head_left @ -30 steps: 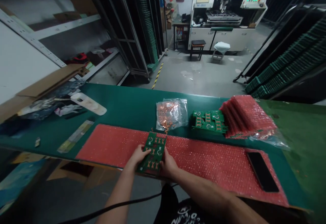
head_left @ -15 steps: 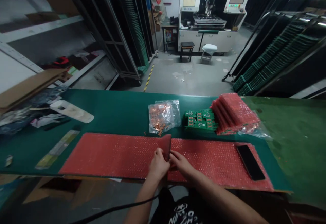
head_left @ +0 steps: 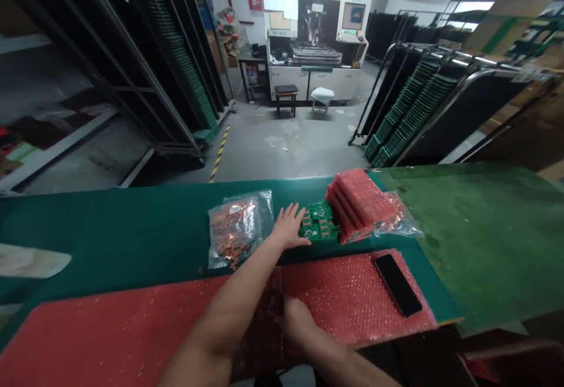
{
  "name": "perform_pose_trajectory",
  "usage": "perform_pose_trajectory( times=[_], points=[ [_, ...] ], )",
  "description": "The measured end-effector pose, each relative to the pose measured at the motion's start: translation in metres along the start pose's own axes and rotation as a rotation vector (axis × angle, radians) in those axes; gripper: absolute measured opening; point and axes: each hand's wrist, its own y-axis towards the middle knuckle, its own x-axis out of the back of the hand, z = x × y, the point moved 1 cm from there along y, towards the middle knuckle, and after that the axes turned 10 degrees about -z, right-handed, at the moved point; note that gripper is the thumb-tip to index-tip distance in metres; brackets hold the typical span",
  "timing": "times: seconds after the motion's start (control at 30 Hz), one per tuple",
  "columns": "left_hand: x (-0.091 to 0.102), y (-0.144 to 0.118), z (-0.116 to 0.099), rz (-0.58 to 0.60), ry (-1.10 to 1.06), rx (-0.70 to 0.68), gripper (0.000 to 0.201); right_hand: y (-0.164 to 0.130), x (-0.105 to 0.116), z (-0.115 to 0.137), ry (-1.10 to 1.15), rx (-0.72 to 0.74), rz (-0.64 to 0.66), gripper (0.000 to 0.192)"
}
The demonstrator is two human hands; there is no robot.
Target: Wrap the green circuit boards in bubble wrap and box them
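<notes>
My left hand point(head_left: 288, 226) reaches across the bench with its fingers spread. It is at the left edge of a stack of green circuit boards point(head_left: 321, 228), its fingertips over or touching the boards. My right hand point(head_left: 296, 315) is low over the red bubble wrap point(head_left: 339, 287), beside a dark reddish-brown piece point(head_left: 258, 331) partly hidden behind my left forearm. Its fingers are blurred, so whether they grip that piece does not show. A clear plastic bag of small copper-coloured parts point(head_left: 235, 225) lies left of my left hand.
Red bubble-wrapped packs point(head_left: 363, 199) stand stacked right of the boards. A black phone point(head_left: 399, 284) rests on the wrap's right end. At the far left lies a whitish flat piece point(head_left: 30, 261). Beyond the green bench point(head_left: 132, 216) are racks point(head_left: 409, 105) and a machine point(head_left: 315, 46).
My left hand has left the folded red piece near my right hand and stretched forward to the circuit boards, opening its fingers. My right hand stays low over the wrap. The view has shifted right.
</notes>
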Motion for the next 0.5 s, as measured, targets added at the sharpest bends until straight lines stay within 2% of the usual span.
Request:
perform_pose_trajectory(
  times=[0.07, 0.13, 0.2, 0.27, 0.33, 0.4, 0.5],
  points=[
    [-0.009, 0.025, -0.010, 0.112, 0.059, -0.073, 0.115, -0.001, 0.004, 0.005, -0.076, -0.046, 0.036, 0.045],
    [-0.016, 0.038, -0.015, 0.175, 0.092, -0.097, 0.117, -0.001, 0.009, 0.008, -0.109, -0.071, 0.070, 0.044],
    [-0.018, 0.043, -0.015, 0.177, 0.098, -0.104, 0.114, 0.000, 0.012, 0.009, -0.107, -0.063, 0.079, 0.042],
    [-0.010, 0.041, -0.013, 0.137, 0.085, -0.109, 0.110, 0.002, 0.014, 0.007, -0.107, -0.056, 0.083, 0.043],
    [0.004, 0.029, -0.008, 0.054, 0.068, -0.081, 0.106, 0.004, 0.013, 0.003, -0.099, -0.043, 0.098, 0.042],
    [0.022, 0.003, 0.000, -0.079, 0.064, 0.006, 0.100, 0.005, 0.011, -0.002, -0.073, -0.015, 0.113, 0.038],
    [0.033, -0.065, 0.012, -0.242, 0.107, 0.316, 0.093, 0.007, 0.008, -0.010, -0.052, 0.023, 0.126, 0.037]
  ],
)
